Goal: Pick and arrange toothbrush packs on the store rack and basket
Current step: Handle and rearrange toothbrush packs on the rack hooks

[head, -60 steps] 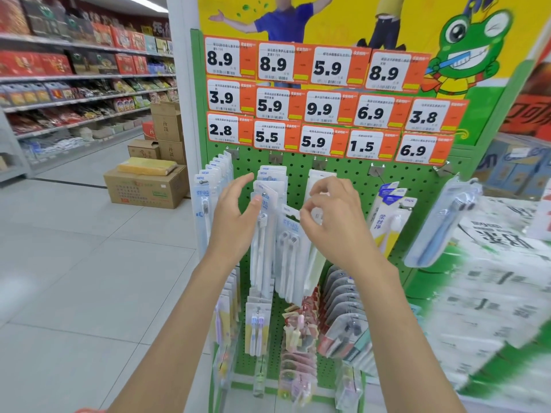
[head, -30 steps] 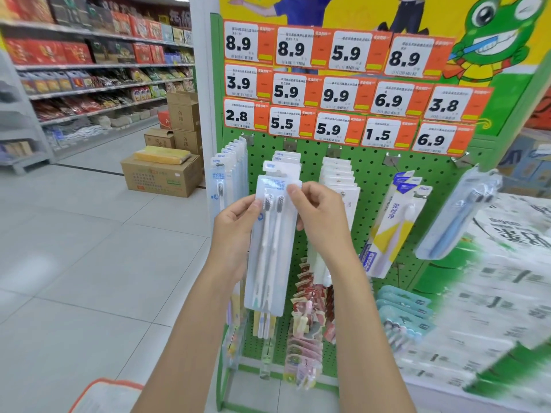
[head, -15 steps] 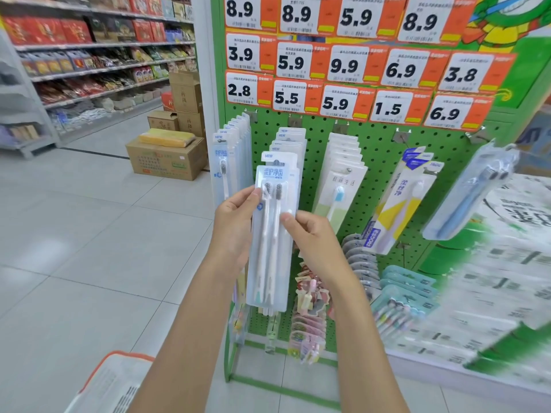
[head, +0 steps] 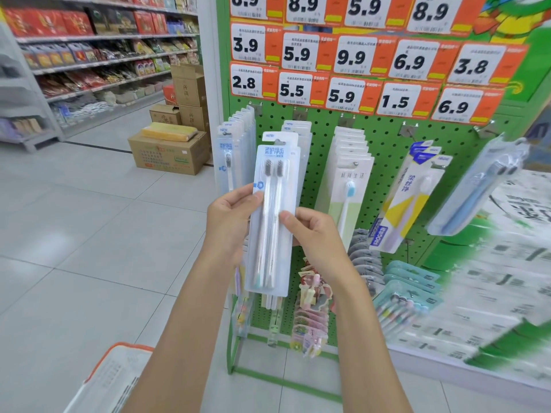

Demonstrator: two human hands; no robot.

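Clear plastic over a pale blue card: the pack (head: 272,222) of two brushes stands upright between the hands, off any hook and just in front of the green rack (head: 384,138). The left hand (head: 229,225) pinches its left edge, thumb on the front. The right hand (head: 313,236) pinches the right edge a little lower. Hanging packs (head: 348,162) fill the hooks behind and above the hands, with more to the right of the right hand. The basket (head: 116,380) sits on the floor (head: 89,234) below the left forearm, its contents too blurred to read. As I judge it, one pack is picked but not yet placed, whether in the basket or on a hook, so most of the arranging is left.
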